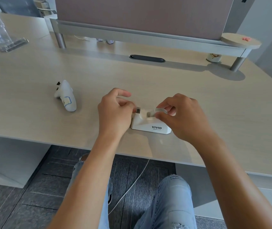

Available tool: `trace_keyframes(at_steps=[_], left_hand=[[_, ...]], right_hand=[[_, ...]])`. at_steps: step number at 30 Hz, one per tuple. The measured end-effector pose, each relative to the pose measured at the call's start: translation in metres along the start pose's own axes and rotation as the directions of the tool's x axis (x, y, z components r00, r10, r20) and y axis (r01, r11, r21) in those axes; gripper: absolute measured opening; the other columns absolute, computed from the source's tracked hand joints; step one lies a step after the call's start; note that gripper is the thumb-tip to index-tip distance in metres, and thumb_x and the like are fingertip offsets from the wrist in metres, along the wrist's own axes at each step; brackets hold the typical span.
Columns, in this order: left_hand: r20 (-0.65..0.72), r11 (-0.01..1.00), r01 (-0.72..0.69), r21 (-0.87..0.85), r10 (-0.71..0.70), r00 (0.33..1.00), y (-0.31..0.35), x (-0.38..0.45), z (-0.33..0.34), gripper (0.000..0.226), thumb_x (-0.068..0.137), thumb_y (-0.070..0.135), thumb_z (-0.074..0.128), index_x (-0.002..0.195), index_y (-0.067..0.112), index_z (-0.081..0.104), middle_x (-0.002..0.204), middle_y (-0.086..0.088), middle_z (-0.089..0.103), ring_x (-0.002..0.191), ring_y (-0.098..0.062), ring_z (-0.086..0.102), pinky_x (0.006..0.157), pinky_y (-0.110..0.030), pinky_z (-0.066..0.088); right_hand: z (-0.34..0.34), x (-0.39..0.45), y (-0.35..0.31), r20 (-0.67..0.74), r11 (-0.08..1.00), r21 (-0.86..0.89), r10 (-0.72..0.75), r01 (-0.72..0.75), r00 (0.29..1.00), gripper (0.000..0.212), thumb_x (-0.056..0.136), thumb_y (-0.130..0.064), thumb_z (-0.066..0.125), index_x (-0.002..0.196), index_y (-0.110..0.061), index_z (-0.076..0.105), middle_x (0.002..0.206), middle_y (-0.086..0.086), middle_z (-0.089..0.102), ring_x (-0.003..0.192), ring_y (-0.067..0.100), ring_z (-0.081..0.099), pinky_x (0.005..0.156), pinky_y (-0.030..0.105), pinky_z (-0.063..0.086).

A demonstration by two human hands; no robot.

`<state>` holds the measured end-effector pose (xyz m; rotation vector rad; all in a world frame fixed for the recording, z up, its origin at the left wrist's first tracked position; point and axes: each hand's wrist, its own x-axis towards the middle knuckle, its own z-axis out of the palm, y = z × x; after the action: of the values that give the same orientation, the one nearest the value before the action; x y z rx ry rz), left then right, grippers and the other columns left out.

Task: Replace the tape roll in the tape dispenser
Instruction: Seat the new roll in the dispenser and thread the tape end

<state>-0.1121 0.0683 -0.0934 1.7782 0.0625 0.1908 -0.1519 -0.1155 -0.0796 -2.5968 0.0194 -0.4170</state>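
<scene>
A white tape dispenser [150, 123], marked "VIVID" on its near side, is stood on a pale wooden desk [32, 123], close to the front edge. A clear tape roll [161, 111] is seated in the cradle at the right end of the dispenser, and its rim is pinched between the thumb and fingers of the right hand [184, 119], which is closed around it from above. The left hand [115, 111] is curled at the left end of the dispenser, with thumb and fingertips brought together beside the dark cutter [138, 111]; whether a strip of tape is gripped there cannot be told, since clear tape is not made out against the desk. Well to the left on the desk, a white handheld controller [65, 96] is laid on its side, a blue-edged label being seen on it. Farther back, a dark oval cable slot [147, 58] is set into the desk, below a raised shelf [148, 37] carried on metal legs.
</scene>
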Motion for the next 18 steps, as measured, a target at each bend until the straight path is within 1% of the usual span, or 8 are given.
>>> trace_keyframes(at_steps=[3,5,8,10,14,18], left_hand=[[0.008,0.989,0.081,-0.124,-0.081,0.997,-0.0018,-0.0003,-0.0005,0.026,0.082,-0.004,0.066,0.097,0.016,0.070,0.075,-0.007,0.080,0.075,-0.023,0.080,0.074,-0.048,0.067],[0.022,0.973,0.127,-0.191,-0.125,0.992,0.0006,-0.0007,-0.0026,0.025,0.084,-0.006,0.066,0.101,0.012,0.069,0.081,-0.012,0.080,0.075,-0.025,0.080,0.071,-0.045,0.067],[0.044,0.959,0.167,-0.230,-0.161,0.986,0.0024,0.0007,-0.0059,0.024,0.086,-0.007,0.065,0.103,0.010,0.067,0.086,-0.015,0.080,0.074,-0.025,0.081,0.069,-0.040,0.068],[0.043,0.949,0.189,-0.254,-0.184,0.982,0.0017,0.0020,-0.0068,0.023,0.086,-0.007,0.064,0.103,0.008,0.066,0.085,-0.015,0.078,0.071,-0.025,0.081,0.068,-0.039,0.067],[0.029,0.927,0.218,-0.305,-0.220,0.975,-0.0018,0.0032,-0.0071,0.020,0.089,-0.009,0.059,0.103,0.006,0.061,0.085,-0.017,0.074,0.068,-0.027,0.080,0.064,-0.037,0.066],[0.026,0.918,0.231,-0.322,-0.236,0.971,-0.0064,0.0042,-0.0079,0.021,0.089,-0.010,0.058,0.099,0.008,0.057,0.082,-0.016,0.071,0.067,-0.029,0.079,0.061,-0.034,0.065]], right_hand=[[-0.0006,0.0000,-0.0003,0.003,1.000,0.001,0.001,-0.001,1.000,0.013,0.090,-0.033,0.076,0.099,-0.026,0.081,0.093,-0.006,0.068,0.080,0.008,0.065,0.075,0.030,0.052],[-0.0010,0.0000,-0.0010,0.006,1.000,0.001,0.002,-0.002,1.000,0.012,0.090,-0.033,0.075,0.099,-0.027,0.081,0.093,-0.006,0.068,0.078,0.006,0.064,0.075,0.030,0.052],[-0.0011,-0.0005,-0.0022,0.009,1.000,0.001,0.004,-0.004,1.000,0.010,0.089,-0.033,0.075,0.097,-0.028,0.080,0.094,-0.006,0.069,0.080,0.008,0.066,0.078,0.034,0.056],[-0.0016,-0.0012,-0.0027,0.007,1.000,0.002,0.005,-0.005,1.000,0.011,0.090,-0.032,0.074,0.098,-0.028,0.080,0.094,-0.005,0.070,0.081,0.010,0.066,0.079,0.036,0.056],[-0.0022,-0.0008,-0.0040,0.012,1.000,0.001,0.012,-0.012,1.000,0.015,0.089,-0.034,0.075,0.101,-0.028,0.081,0.095,-0.005,0.069,0.082,0.011,0.066,0.081,0.037,0.056],[-0.0022,-0.0002,-0.0043,0.015,1.000,-0.014,0.028,-0.028,0.999,0.013,0.088,-0.037,0.075,0.097,-0.029,0.080,0.094,-0.007,0.068,0.085,0.012,0.067,0.078,0.036,0.055]])
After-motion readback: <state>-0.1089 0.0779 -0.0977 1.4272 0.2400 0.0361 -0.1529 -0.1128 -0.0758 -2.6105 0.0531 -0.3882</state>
